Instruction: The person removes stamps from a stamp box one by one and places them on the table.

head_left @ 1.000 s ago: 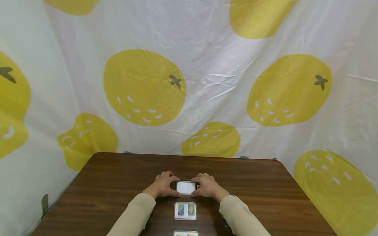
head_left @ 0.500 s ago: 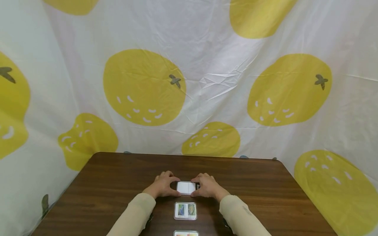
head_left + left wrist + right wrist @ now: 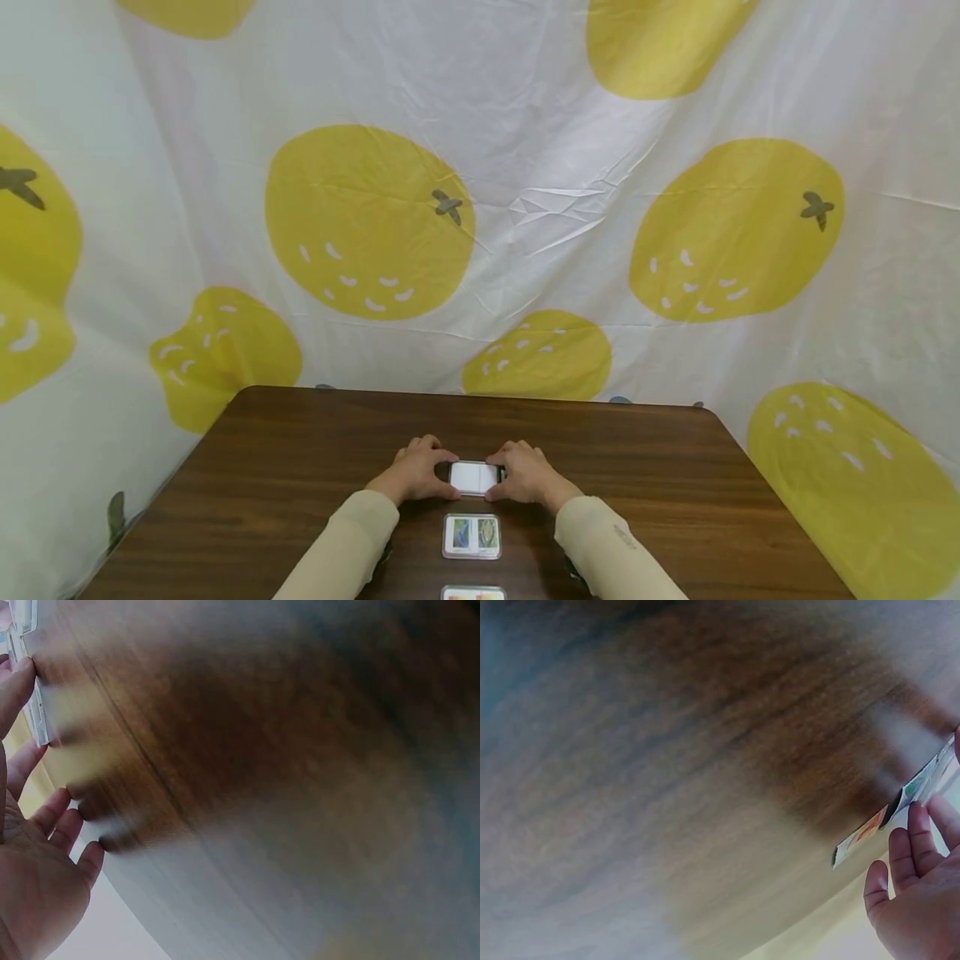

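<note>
My left hand [image 3: 416,471] and right hand [image 3: 528,473] hold a flat clear plastic case [image 3: 474,478] with a white inside from both sides, each with thumb and index finger on its edges. It lies on or just above the table; which, I cannot tell. The left wrist view has the clear case [image 3: 39,720] edge-on between thumb and finger of the left hand [image 3: 45,892]. Close to the right hand [image 3: 922,900], the right wrist view shows a stamp-like piece with an orange picture [image 3: 862,834] and a greenish one [image 3: 912,789] beside the clear case.
Nearer the body, a second clear case [image 3: 471,536] with two small pictures lies on the dark wooden table [image 3: 300,467]. Another case [image 3: 473,593] is cut off by the bottom edge. Behind the table hangs a white curtain [image 3: 525,275] with yellow fruit shapes.
</note>
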{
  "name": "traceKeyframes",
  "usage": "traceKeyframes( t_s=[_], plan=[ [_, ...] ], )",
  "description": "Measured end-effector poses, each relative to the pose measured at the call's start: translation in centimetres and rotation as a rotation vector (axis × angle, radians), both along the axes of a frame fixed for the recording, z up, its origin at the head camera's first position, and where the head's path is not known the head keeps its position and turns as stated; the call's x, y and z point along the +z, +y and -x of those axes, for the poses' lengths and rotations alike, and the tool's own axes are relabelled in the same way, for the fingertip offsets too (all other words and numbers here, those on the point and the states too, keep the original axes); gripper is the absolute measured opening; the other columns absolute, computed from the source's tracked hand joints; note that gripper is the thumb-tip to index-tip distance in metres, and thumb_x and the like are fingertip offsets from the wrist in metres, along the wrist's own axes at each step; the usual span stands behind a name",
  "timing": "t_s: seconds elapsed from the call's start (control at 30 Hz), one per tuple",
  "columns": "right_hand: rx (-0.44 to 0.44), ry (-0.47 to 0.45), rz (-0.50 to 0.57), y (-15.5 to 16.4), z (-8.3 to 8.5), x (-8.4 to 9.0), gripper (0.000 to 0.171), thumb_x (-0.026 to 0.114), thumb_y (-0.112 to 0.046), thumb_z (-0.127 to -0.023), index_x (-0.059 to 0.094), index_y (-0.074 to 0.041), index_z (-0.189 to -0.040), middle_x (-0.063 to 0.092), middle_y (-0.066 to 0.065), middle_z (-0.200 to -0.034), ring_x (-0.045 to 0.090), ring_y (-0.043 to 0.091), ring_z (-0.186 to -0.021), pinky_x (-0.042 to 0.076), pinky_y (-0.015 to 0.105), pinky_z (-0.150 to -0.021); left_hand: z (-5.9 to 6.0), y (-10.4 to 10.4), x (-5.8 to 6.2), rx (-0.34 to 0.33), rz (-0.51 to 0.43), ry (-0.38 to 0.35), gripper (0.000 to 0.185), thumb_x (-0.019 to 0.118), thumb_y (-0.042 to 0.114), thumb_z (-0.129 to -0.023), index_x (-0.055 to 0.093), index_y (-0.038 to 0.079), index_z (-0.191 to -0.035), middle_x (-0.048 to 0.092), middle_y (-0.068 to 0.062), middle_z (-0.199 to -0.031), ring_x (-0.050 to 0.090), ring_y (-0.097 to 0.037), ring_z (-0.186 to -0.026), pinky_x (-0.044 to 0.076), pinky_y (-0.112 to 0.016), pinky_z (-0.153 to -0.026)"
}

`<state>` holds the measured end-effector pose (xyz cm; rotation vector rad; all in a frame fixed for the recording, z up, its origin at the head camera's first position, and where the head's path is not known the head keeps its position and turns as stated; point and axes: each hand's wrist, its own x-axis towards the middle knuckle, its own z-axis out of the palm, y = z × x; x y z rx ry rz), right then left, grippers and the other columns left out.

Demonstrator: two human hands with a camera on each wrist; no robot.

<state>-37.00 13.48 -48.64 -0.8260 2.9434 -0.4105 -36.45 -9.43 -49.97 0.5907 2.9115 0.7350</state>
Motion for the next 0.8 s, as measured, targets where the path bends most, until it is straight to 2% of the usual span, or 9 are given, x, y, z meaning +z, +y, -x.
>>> traceKeyframes(
  t_s=[0.53, 0.8],
  plan=[
    [0.01, 0.022, -0.033, -0.12, -0.11, 0.05, 0.058, 0.083, -0.038, -0.077, 0.069, -0.008, -0.124, 0.062, 0.009, -0.117, 0.052, 0.03, -0.111, 0.039, 0.048, -0.09, -0.15, 0.01, -0.02, -0.01, 0.013, -0.006, 0.059, 0.082, 0.044, -0.078, 0.065, 0.015, -0.127, 0.048, -0.013, -0.129, 0.042, -0.035, -0.122, 0.032, -0.055, -0.103],
    [-0.001, 0.036, -0.011, 0.03, -0.13, -0.09, 0.064, 0.084, -0.039, -0.075, 0.066, -0.004, -0.127, 0.062, 0.01, -0.115, 0.052, 0.031, -0.11, 0.039, 0.048, -0.089, -0.08, -0.11, -0.17, -0.039, 0.024, 0.033, 0.065, 0.083, 0.044, -0.077, 0.063, 0.01, -0.129, 0.049, -0.014, -0.128, 0.043, -0.035, -0.121, 0.034, -0.055, -0.101]
  ],
)
